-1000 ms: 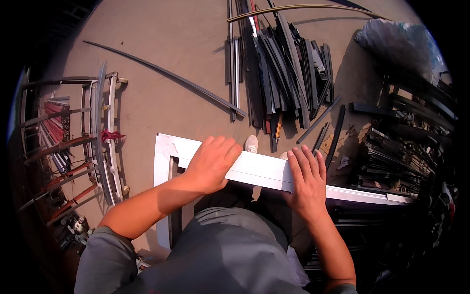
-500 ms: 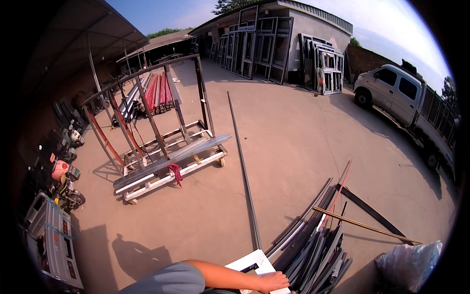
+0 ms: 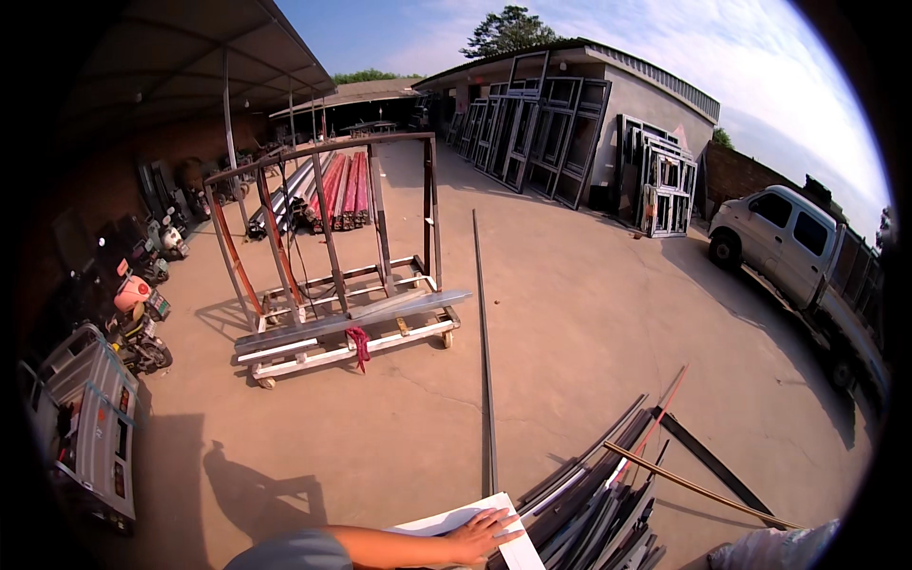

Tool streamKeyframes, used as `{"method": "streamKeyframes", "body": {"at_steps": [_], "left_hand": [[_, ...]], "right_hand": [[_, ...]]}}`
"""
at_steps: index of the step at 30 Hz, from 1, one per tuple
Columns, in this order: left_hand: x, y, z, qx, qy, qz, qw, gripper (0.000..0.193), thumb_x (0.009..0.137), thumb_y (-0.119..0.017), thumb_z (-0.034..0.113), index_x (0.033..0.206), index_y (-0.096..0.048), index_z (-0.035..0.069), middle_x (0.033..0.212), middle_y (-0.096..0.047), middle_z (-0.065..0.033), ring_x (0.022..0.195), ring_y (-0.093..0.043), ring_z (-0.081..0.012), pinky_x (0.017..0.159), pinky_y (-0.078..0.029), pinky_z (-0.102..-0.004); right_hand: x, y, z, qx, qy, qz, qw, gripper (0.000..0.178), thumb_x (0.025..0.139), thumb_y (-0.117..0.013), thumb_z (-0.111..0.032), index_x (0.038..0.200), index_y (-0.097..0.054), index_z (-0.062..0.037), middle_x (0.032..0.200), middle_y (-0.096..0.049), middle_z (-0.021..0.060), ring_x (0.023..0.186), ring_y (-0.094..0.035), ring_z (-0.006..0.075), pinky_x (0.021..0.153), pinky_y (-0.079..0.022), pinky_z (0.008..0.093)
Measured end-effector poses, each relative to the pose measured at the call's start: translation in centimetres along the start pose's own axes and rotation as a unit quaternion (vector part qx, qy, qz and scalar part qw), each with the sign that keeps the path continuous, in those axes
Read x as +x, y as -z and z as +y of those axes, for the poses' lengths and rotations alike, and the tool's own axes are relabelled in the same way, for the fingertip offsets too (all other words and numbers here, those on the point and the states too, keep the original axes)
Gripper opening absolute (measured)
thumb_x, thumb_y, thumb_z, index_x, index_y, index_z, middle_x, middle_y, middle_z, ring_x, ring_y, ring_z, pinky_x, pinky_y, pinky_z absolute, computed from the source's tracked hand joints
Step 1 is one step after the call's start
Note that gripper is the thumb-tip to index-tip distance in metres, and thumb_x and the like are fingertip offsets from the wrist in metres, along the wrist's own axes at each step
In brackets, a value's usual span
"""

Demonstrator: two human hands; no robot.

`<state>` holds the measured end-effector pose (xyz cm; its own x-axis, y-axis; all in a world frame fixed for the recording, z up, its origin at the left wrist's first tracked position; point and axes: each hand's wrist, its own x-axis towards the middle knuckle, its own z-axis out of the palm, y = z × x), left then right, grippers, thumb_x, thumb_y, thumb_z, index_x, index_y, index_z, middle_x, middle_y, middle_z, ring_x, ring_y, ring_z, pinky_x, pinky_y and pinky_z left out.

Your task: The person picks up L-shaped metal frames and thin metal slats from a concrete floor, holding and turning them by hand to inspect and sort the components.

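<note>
My left hand (image 3: 482,536) lies palm down on a white flat-topped piece (image 3: 439,522) at the lower edge, fingers spread. Its exact kind I cannot tell. The forearm crosses from the lower left, out of a grey sleeve. A long thin dark metal bar (image 3: 483,351) stretches away over the ground from the far edge of this white piece. Beside it, to the right, a heap of dark metal profiles (image 3: 594,513) lies fanned out, with a gold-brown strip (image 3: 684,477) across it. My right hand is out of view.
A wheeled rack (image 3: 347,353) stands ahead left, carrying pale profiles and a red strap. Red-wrapped bars (image 3: 340,195) lie behind it. Window frames (image 3: 546,133) lean on the building. To the right is a pickup truck (image 3: 774,228); scooters (image 3: 141,294) and a cargo tricycle (image 3: 90,437) line the left.
My left hand has moved left and flattened out on the white piece, from a more curled pose near its right end. The view has tilted up, so the surroundings sit lower.
</note>
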<state>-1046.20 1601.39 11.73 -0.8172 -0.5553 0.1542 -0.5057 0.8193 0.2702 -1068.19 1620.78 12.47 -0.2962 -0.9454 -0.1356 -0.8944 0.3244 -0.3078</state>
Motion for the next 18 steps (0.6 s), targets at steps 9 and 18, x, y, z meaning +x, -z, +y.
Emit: {"method": "streamKeyframes", "body": {"at_steps": [9, 18], "left_hand": [[-8.9, 4.8, -6.1, 0.025, 0.415, -0.094, 0.905, 0.122, 0.067, -0.092, 0.051, 0.157, -0.03, -0.003, 0.142, -0.057, -0.0221, 0.141, -0.046, -0.0332, 0.125, -0.018, -0.0523], [-10.0, 3.2, -5.4, -0.17, 0.489, -0.107, 0.849, 0.06, 0.073, -0.091, 0.036, 0.115, -0.062, 0.003, 0.121, -0.068, -0.0191, 0.115, -0.064, -0.0382, 0.097, -0.052, -0.0469]], "right_hand": [[4.1, -2.2, 0.1, 0.06, 0.065, 0.148, 0.985, 0.075, 0.061, -0.078, -0.003, 0.131, -0.053, 0.0042, 0.109, -0.058, 0.0163, 0.104, -0.057, 0.035, 0.101, -0.041, 0.047], [2.6, -2.3, 0.4, 0.05, 0.055, 0.147, 0.986, 0.073, 0.06, -0.076, -0.001, 0.129, -0.053, 0.0044, 0.106, -0.059, 0.0158, 0.098, -0.058, 0.0345, 0.096, -0.043, 0.047]]}}
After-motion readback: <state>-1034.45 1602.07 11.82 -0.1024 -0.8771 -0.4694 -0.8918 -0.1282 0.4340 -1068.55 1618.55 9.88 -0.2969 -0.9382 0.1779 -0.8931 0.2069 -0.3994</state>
